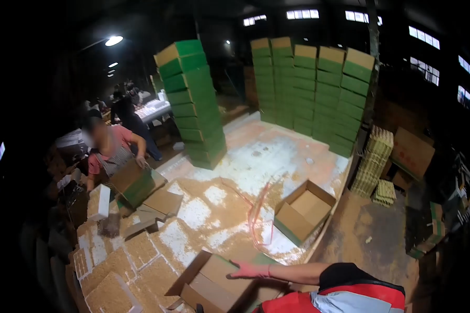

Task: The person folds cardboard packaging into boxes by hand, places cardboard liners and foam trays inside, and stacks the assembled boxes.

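My right hand, in a pinkish-red glove, reaches in from the right over an open cardboard box. The fingers and thumb point left and look apart, lying against a brown panel of this box. The box has green on its outside, and its flaps stand up or fold inward. Part of its inside is dark and hidden by my arm. My left hand does not show. Farther off, a second open box with a green outer side sits on the right of the sawdust-strewn work surface.
At left, a co-worker in a striped apron handles another box. A tall stack of green boxes stands behind, with several more stacks at the back. Egg trays are piled on the right-hand floor. Red strap lies mid-surface.
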A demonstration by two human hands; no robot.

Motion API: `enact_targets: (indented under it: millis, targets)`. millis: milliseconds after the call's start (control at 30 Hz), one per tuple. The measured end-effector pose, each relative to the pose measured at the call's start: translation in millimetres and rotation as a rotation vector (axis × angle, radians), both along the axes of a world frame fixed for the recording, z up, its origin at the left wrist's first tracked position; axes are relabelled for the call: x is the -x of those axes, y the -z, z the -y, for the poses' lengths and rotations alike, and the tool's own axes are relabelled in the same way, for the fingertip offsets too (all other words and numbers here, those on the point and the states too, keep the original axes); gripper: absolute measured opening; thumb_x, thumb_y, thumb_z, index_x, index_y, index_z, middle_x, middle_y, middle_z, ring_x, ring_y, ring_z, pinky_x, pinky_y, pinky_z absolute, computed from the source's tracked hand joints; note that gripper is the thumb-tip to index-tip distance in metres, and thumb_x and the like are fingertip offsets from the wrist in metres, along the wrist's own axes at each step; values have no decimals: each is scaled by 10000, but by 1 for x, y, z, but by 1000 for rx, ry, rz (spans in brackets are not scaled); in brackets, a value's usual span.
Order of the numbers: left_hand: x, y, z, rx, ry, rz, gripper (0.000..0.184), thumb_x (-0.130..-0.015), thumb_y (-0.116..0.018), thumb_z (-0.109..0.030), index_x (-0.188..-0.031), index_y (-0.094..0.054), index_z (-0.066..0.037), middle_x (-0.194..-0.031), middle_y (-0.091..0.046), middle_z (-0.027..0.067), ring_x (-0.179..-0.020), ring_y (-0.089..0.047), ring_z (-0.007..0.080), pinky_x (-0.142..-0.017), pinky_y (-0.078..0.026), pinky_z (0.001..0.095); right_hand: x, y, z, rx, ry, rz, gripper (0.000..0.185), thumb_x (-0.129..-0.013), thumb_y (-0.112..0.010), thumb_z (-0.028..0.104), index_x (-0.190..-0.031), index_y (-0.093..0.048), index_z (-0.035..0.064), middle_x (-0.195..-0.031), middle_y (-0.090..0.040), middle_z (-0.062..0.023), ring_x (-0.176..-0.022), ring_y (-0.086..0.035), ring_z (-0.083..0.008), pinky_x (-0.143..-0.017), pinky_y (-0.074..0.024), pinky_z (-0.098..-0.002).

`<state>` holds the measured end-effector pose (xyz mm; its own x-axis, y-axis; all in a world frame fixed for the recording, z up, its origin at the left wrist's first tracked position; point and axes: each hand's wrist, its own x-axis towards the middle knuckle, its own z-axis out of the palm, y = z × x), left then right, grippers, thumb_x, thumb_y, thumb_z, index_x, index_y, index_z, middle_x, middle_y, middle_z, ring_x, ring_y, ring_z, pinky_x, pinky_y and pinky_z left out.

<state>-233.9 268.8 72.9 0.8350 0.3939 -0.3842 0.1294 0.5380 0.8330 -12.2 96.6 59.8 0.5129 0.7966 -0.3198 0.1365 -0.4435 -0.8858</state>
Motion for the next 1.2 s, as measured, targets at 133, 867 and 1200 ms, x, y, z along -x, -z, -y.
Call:
enact_targets:
  millis: [133,867,1200]
  targets:
    - [-45,-18,48,182,94,148,613,-971,-434,-429,-1407,-399,1,-1380,-483,162,-1253,-475,323,-1070,-382,442,-61,-46,48,-252,98,50,960,-819,-688,474,-1481,-222,-42,-1423,-438,-212,-1254,-458,-257,-1052,-365,-327]
    - [-369,28,267,-191,315,-49,774,-846,-685,-497,-1343,-450,49,-1223,-606,145,-1115,-573,231,-961,-456,347,-147,-162,313,65,419,1214,477,-759,-723,156,-1199,-562,65,-1235,-558,-138,-1215,-464,-352,-1050,-333,-447]
    - [-40,76,74,-1326,-416,-921,651,-831,-641,-366,-1302,-451,42,-1308,-476,264,-1233,-450,396,-1030,-386,469,-43,-41,144,-134,-139,887,701,-725,-759,311,-1313,-465,68,-1309,-488,-159,-1225,-465,-319,-1003,-386,-416]
